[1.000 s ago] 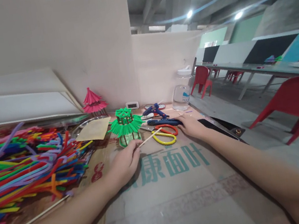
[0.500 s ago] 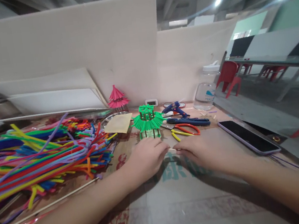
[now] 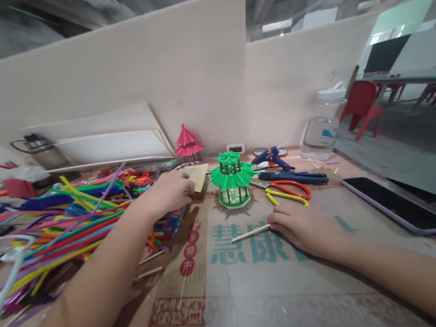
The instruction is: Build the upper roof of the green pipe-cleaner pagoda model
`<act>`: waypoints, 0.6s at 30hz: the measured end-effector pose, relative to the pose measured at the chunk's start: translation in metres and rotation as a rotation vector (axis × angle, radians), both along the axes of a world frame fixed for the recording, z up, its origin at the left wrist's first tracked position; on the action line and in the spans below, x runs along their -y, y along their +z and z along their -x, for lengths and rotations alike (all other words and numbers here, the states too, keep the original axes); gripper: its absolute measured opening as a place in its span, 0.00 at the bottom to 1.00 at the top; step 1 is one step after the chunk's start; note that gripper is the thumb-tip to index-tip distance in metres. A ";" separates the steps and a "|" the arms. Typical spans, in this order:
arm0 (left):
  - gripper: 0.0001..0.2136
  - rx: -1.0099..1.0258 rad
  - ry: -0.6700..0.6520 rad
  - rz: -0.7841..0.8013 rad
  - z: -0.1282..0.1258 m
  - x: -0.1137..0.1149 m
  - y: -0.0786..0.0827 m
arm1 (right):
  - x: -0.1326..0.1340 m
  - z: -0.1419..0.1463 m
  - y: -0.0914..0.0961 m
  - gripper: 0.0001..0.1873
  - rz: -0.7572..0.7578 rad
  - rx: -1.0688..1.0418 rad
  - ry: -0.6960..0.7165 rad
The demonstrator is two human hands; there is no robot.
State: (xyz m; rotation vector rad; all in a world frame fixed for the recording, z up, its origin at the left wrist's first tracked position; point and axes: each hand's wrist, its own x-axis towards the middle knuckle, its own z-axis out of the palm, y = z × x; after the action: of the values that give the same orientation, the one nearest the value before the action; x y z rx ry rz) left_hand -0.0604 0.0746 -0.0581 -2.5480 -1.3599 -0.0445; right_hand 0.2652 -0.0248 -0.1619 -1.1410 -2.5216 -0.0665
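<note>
Here, nearest to me, both of my bare forearms are stretching out over the flat cardboard sheet [image 3: 263,299] that is covering the near edge of the tabletop; its surface is matte and printed with teal characters and a red stamp. My right hand [image 3: 305,229] is lying palm down on it, towards the middle, the fingertips pressing together on one end of a thin, pale wooden stick [image 3: 250,232], which is lying flat and pointing left.

My left arm is reaching further, angling up over the fuzzy, many-coloured pipe cleaners [image 3: 67,224] that are sprawling across the left side of the tabletop. My left hand [image 3: 169,192] is curling knuckles-up at the edge of a flat tan card [image 3: 198,174], touching it; I cannot tell whether the fingers are actually gripping it.

Just right of the card, a small green pavilion model [image 3: 231,178] is standing upright, with a fringed roof and dark posts. Beside it, scissors [image 3: 288,191] with red and yellow loop handles are lying flat, and a blue glue gun [image 3: 272,156] is resting behind them. A glossy dark phone [image 3: 398,202] is lying near the right edge. By the back edge, a pink pavilion model [image 3: 187,142] and a clear plastic bottle [image 3: 322,134] are standing against the pale partition.
</note>
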 end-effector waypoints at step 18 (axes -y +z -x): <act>0.18 -0.056 0.295 -0.228 0.010 -0.013 -0.022 | -0.002 -0.002 -0.001 0.12 0.094 -0.009 -0.014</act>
State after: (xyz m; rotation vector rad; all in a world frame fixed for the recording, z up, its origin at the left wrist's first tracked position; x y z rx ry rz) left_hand -0.0706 0.0881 -0.0800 -2.1288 -1.5944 -0.0683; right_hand 0.2668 -0.0227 -0.1627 -1.1919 -2.5330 0.0546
